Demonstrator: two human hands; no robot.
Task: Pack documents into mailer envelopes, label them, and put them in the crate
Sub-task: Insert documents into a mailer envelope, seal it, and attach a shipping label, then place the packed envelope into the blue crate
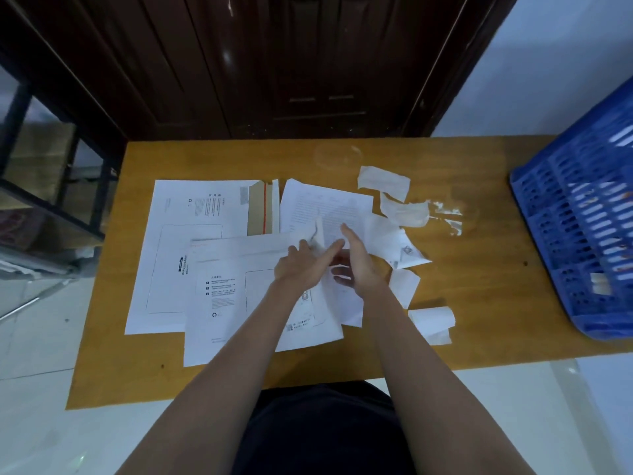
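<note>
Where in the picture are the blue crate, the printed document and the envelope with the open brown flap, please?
blue crate (561, 214): head view, on its slotted side wall.
printed document (318, 207): head view, on the upper part of the sheet.
envelope with the open brown flap (191, 207): head view, on its white printed face.

2 white mailer envelopes lie flat: the near envelope (226, 296) overlaps the far envelope (178, 234), whose brown flap (260, 209) lies open. Printed documents (325, 210) lie beside it; blue crate (582, 234) stands tilted at right.
</note>
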